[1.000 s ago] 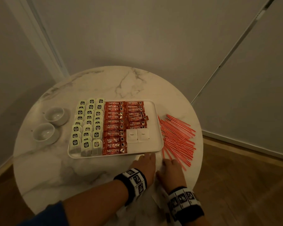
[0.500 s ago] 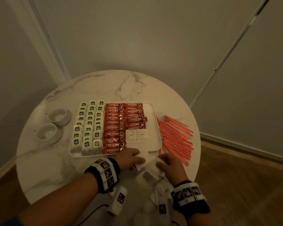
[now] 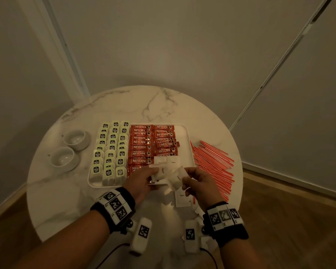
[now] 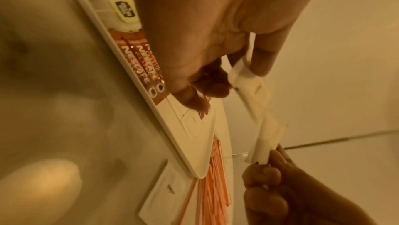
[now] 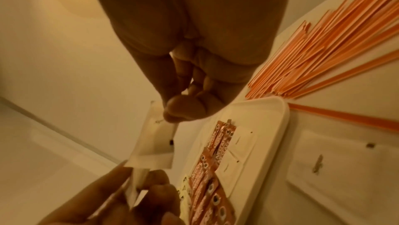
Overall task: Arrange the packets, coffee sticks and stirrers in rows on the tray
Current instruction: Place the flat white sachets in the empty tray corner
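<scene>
The white tray [image 3: 183, 134] carries rows of tea bags [image 3: 111, 152], two columns of red coffee sticks [image 3: 142, 147] and two sugar packets [image 3: 173, 162] at its near right. Over the tray's front edge my left hand [image 3: 153, 171] grips a few white sugar packets [image 4: 244, 73]. My right hand [image 3: 186, 177] pinches the far end of one sugar packet [image 5: 155, 136] that still reaches into the left fingers. Red stirrers [image 3: 213, 164] lie loose on the table, right of the tray.
Two white cups [image 3: 76, 138] [image 3: 63, 158] stand left of the tray on the round marble table [image 3: 153, 105]. Another sugar packet [image 3: 181, 199] lies on the table under my right hand. Walls close in behind the table.
Both hands have come up from the table in front of the tray, where they lay flat. They now hold sugar packets over the tray's front edge.
</scene>
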Tool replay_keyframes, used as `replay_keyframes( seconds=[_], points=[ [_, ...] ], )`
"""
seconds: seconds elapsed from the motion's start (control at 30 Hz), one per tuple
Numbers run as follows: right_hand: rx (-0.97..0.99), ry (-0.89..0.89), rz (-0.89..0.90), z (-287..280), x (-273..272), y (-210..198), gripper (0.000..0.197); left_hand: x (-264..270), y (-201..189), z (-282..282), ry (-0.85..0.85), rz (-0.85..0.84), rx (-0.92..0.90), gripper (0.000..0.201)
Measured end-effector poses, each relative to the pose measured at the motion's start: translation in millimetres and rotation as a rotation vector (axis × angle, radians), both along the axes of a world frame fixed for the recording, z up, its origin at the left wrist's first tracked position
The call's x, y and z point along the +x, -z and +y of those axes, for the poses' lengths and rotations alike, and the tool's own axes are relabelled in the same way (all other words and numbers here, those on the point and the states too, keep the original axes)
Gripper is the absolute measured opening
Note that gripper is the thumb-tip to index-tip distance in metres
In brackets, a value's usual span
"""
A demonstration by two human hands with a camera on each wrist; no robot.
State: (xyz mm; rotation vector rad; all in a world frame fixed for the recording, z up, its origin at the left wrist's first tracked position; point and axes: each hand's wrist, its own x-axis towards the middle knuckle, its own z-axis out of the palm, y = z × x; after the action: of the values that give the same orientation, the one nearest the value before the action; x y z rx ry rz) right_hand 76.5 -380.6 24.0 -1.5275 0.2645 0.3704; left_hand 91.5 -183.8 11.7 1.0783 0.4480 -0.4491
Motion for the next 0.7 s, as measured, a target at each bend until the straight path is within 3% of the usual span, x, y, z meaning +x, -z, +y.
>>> replay_keyframes(
  seconds=[0.07, 0.2, 0.3, 0.4, 0.5, 0.7],
  points=[
    [0.028, 0.000, 0.002, 5, -1, -1, 0.026, -1, 3, 2, -0.018, -0.022, 0.003, 0.023],
    [-0.049, -0.003, -0.010, 13, 4, 1, 0.026, 0, 12, 1, 0.172, -0.133, 0.294, 0.021],
    [-0.266, -0.059, -0.036, 10, 20, 9, 0.026, 5, 28, -4, 0.114, -0.120, 0.511, 0.006],
    [-0.517, -0.090, -0.077, 7, 44, 21, 0.031, 12, 39, -7, 0.075, -0.051, 0.663, 0.016],
    [-0.713, -0.173, -0.087, 8, 68, 31, 0.031, 19, 38, -12, 0.151, -0.058, 0.791, 0.021],
    [-0.915, -0.212, -0.062, 22, 92, 51, 0.023, 43, 38, -15, 0.258, -0.128, 1.064, 0.012]
  ],
)
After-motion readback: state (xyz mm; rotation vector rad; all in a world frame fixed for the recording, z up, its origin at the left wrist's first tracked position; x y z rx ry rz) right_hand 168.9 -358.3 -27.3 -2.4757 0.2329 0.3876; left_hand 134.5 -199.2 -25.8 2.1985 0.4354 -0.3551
